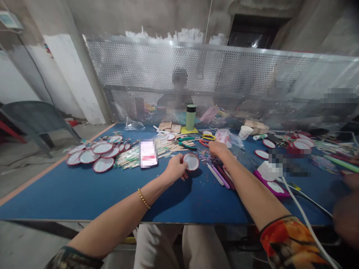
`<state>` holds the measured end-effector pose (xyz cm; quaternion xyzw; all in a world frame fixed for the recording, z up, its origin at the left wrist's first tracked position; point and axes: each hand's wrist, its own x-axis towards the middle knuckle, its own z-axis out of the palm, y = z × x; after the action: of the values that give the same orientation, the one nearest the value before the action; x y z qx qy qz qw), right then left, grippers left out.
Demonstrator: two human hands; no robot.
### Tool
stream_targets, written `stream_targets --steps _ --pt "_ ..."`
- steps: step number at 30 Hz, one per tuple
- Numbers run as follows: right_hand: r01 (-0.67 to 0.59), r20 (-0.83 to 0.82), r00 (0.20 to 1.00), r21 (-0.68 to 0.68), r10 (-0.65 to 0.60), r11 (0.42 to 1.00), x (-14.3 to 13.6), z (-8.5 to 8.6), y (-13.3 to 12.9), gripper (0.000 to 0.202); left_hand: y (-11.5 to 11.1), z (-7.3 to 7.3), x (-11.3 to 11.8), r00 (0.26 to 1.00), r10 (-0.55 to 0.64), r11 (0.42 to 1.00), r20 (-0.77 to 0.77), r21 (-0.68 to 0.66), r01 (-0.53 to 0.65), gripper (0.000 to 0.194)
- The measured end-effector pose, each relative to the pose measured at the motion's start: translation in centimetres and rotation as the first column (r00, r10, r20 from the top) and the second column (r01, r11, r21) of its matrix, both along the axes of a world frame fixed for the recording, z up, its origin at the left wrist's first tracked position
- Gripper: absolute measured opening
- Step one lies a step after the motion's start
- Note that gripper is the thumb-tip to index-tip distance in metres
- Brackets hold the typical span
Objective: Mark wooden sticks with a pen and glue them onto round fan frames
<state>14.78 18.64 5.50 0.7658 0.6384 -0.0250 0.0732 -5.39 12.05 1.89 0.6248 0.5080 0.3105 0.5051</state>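
Observation:
My left hand (177, 167) grips a small round white disc with a red rim (192, 161) by its left edge, raised slightly over the blue table. My right hand (220, 150) reaches down at a heap of tiny coloured pieces (206, 156), its fingers drawn together. Whatever lies between those fingertips is too small to make out. Just beyond it are a red-handled tool (205, 143) and a yellow-handled one (209, 137). Purple and dark red pens or sticks (217, 175) lie below the right wrist.
Finished-looking red-rimmed discs (103, 148) pile up at the left. A phone (148, 154) stands beside wrapped sticks (129, 157). Behind are a green bottle (190, 117), a paper cup (245, 132) and a perforated metal screen (140, 74). A white cable (294, 205) crosses at right, near another person's arm (347, 213).

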Motion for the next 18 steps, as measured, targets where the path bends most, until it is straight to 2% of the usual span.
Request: stream_targets --steps 4,11,14,18 --pt "0.018 -0.066 0.998 0.02 -0.016 1.0 0.7 0.9 -0.2 0.036 0.0 0.0 0.0 1.0 -0.003 1.0 -0.008 0.006 0.003 0.019" --pt "-0.002 -0.217 0.976 -0.073 -0.013 0.997 1.5 2.3 -0.6 0.033 0.0 -0.3 0.1 1.0 -0.011 1.0 -0.02 0.014 0.011 0.018" --pt "0.009 -0.201 0.979 -0.032 -0.015 0.999 1.8 2.2 -0.5 0.033 0.0 -0.3 0.1 0.999 -0.017 1.0 -0.027 0.022 0.018 0.017" --pt "0.022 -0.101 0.995 0.095 -0.013 0.995 2.0 1.6 -0.4 0.035 -0.1 -0.2 0.0 0.999 -0.022 0.999 -0.028 0.037 0.023 0.018"
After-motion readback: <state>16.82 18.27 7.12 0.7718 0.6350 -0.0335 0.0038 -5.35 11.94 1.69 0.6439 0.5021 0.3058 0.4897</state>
